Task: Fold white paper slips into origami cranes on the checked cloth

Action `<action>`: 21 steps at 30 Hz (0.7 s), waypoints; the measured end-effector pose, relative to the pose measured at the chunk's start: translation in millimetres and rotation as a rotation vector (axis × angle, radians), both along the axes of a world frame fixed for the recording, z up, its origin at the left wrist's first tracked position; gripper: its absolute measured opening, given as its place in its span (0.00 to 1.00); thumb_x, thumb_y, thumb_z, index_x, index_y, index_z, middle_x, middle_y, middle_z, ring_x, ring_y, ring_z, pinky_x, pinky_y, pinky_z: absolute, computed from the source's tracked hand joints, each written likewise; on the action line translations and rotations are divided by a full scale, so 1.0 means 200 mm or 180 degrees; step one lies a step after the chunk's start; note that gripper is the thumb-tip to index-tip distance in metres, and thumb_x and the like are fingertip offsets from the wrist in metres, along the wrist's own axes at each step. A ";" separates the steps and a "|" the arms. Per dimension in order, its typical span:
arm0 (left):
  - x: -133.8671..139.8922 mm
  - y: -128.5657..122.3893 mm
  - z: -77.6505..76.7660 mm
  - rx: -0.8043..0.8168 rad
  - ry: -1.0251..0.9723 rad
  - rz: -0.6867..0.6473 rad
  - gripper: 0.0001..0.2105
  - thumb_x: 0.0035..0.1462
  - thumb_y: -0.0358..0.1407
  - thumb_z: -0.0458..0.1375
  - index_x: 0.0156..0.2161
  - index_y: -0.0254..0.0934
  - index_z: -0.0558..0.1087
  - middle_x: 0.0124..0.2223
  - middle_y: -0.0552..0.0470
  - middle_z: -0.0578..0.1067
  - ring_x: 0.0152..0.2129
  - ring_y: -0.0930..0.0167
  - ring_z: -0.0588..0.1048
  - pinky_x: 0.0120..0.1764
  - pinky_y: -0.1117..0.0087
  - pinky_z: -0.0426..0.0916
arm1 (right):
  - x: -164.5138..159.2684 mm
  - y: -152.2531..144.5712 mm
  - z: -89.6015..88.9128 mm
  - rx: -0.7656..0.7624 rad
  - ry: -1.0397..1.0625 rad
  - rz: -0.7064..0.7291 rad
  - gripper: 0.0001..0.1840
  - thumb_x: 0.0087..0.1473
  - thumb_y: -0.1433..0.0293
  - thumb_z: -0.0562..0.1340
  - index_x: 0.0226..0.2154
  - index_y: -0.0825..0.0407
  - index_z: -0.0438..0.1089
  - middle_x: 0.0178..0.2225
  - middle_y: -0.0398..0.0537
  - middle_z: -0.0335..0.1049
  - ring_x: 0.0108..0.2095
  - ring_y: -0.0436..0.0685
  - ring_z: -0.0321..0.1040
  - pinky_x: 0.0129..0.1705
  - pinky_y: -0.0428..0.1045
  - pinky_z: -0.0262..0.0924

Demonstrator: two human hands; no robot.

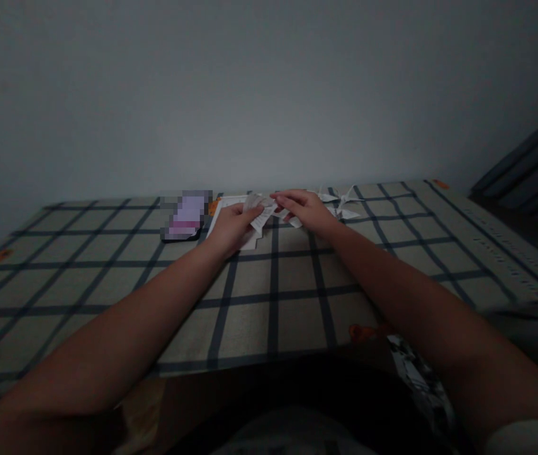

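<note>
Both hands meet over the far middle of the table. My left hand (232,226) pinches a folded piece of printed paper (262,221) between thumb and fingers. The fingers of my right hand (305,207) are closed together at the paper's right side, gripping its edge. Beneath my left hand lie flat white paper sheets (249,244), partly covered by it. Just beyond my right wrist are several folded white paper shapes with pointed ends (343,203), which look like paper cranes.
A phone with a lit, blurred screen (188,212) lies left of the papers. The checked tablecloth (273,316) covers the table, with orange tassels (361,333) at its edge. A plain wall (269,95) rises behind. Dark slats (529,155) stand at the right.
</note>
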State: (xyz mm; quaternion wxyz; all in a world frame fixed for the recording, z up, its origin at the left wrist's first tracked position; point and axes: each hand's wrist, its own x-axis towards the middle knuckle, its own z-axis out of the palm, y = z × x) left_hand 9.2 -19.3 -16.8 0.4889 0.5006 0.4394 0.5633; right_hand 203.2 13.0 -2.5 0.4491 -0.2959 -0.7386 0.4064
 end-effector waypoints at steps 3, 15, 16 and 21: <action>0.01 0.00 0.01 -0.0126 -0.0348 -0.0138 0.17 0.40 0.40 0.73 0.34 0.31 0.79 0.34 0.45 0.81 0.29 0.69 0.78 0.36 0.68 0.71 | 0.02 0.03 -0.01 -0.0275 -0.0013 0.0282 0.17 0.55 0.60 0.66 0.45 0.50 0.78 0.43 0.49 0.77 0.39 0.54 0.72 0.33 0.47 0.69; 0.00 0.00 -0.02 0.0011 0.0275 -0.0179 0.20 0.41 0.45 0.72 0.36 0.31 0.80 0.32 0.46 0.80 0.27 0.68 0.76 0.32 0.69 0.69 | -0.02 0.01 -0.05 -0.0360 -0.0081 0.0436 0.18 0.49 0.60 0.70 0.40 0.54 0.76 0.35 0.47 0.75 0.33 0.51 0.69 0.36 0.47 0.65; 0.00 -0.01 -0.01 0.0016 0.0347 -0.0131 0.20 0.41 0.45 0.72 0.36 0.32 0.80 0.31 0.46 0.80 0.26 0.69 0.76 0.31 0.70 0.68 | -0.02 0.01 -0.05 -0.0308 -0.0082 0.0402 0.18 0.48 0.59 0.70 0.39 0.53 0.75 0.33 0.46 0.74 0.33 0.51 0.69 0.36 0.47 0.65; 0.03 -0.06 0.02 0.0042 0.0615 -0.0156 0.17 0.44 0.43 0.69 0.37 0.33 0.80 0.30 0.50 0.79 0.23 0.72 0.73 0.28 0.72 0.64 | -0.03 0.03 -0.07 0.0001 -0.0186 0.0139 0.19 0.49 0.56 0.69 0.39 0.52 0.72 0.32 0.43 0.69 0.32 0.51 0.66 0.34 0.47 0.63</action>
